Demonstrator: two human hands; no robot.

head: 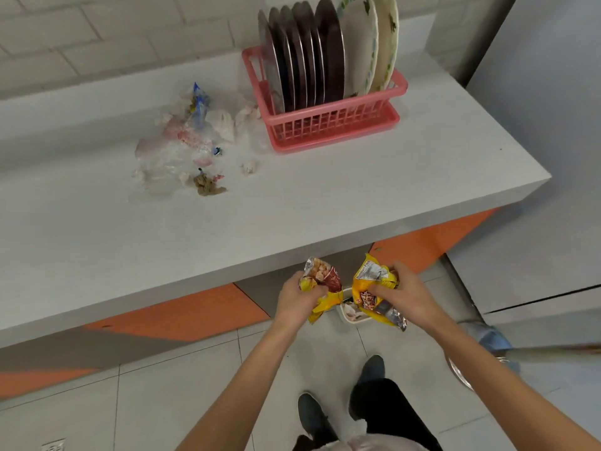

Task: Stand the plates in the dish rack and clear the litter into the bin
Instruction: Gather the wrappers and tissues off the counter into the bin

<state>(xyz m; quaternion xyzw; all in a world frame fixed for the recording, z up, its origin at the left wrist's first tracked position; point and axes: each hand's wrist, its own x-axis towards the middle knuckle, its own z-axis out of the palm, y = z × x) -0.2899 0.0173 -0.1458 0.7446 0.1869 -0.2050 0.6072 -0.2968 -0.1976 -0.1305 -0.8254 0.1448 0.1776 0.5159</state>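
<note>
**Wrappers held over the bin**

Your left hand (297,296) clutches crumpled snack wrappers (320,278). Your right hand (401,292) grips a yellow snack packet (374,289). Both hang just above the white bin (353,315) on the floor. Release next, then likely fetch the litter pile (188,141) on the surface (325,206).

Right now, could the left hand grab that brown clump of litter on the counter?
Probably not yet: the left hand grips snack wrappers over the bin. Nothing stands before the brown clump.
</note>
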